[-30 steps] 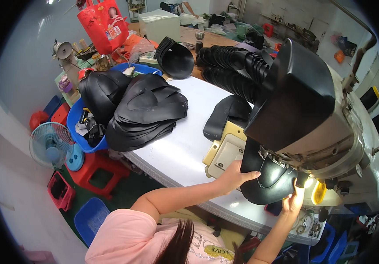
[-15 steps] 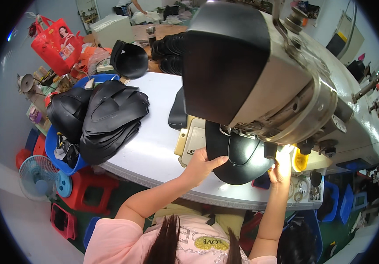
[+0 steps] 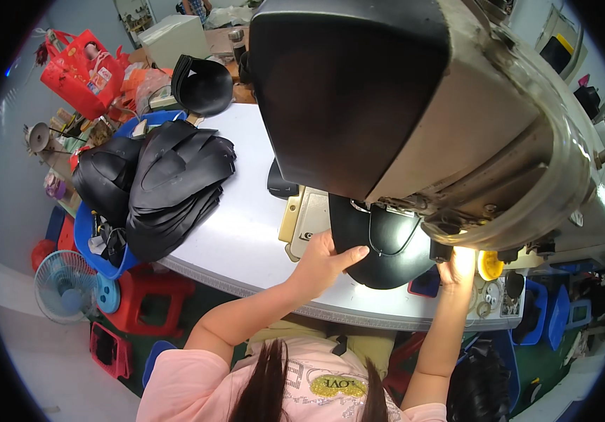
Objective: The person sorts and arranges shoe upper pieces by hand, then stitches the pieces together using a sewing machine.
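Under the head of a large sewing machine lies a black leather-like panel with a rounded near edge. A thin, shiny curved line runs across its face. My left hand grips the panel's left edge, thumb on top and fingers beneath. At the right edge, my right hand is closed by the panel under the bright lamp; a machine part and glare partly hide its fingertips. The needle area is hidden behind the machine head. Just left of the panel, a cream-coloured plate rests on the white table.
Stacked black panels overlap a blue basket at the table's left. Behind them stand a curled black piece and a red bag. A yellow round item sits right of my right hand. Below left are a red stool and a fan.
The view has shifted, so the machine head looms larger and further left. The panel has turned slightly under the machine. Both hands stay at its edges.
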The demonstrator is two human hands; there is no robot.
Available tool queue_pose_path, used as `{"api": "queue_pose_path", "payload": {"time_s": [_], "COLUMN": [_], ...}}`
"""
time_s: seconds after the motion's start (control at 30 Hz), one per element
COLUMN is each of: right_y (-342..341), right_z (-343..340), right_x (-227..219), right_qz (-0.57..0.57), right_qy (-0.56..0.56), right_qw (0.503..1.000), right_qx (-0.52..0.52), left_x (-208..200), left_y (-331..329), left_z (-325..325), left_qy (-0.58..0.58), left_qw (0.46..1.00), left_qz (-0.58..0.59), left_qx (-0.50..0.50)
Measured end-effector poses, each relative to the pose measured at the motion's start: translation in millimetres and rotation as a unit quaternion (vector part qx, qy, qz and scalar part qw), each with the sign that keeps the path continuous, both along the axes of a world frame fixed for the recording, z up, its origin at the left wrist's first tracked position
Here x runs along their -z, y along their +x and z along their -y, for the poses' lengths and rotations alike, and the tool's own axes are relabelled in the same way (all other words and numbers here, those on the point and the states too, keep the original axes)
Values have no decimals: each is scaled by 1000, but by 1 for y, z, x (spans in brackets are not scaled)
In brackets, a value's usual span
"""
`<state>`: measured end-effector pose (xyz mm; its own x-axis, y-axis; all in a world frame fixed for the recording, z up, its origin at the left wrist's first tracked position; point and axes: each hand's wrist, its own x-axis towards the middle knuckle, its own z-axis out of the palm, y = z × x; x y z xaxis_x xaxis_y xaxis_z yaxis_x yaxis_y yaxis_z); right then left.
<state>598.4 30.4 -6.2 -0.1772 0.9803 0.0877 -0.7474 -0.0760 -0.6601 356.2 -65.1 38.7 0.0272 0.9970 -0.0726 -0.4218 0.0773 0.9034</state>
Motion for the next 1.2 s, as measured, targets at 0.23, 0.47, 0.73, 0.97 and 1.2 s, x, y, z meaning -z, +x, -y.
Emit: {"api": "queue_pose_path", "payload": {"time_s": [0.23, 0.47, 0.73, 0.97, 1.2], "right_y": [-1, 22, 26, -13, -27], "right_z": [-4, -18, -17, 47, 69], "right_x": [5, 25, 32, -3, -5], "right_qz": [23, 112, 135, 155, 188], "right_qy": [-62, -34, 1, 21, -9], "right_qw": [992, 991, 987, 983, 977], "right_qx": [108, 58, 84, 94, 98], "left_x": [1, 6, -6, -4, -16], "left_y": [-5, -4, -10, -18, -27], "left_z": [-4, -3, -20, -21, -28], "left_qy": [-36, -24, 17, -32, -24], "left_qw": [999, 999, 999, 999, 1000], "left_qz": [-17, -22, 20, -15, 9], "left_qx": [7, -2, -24, -27, -16]}}
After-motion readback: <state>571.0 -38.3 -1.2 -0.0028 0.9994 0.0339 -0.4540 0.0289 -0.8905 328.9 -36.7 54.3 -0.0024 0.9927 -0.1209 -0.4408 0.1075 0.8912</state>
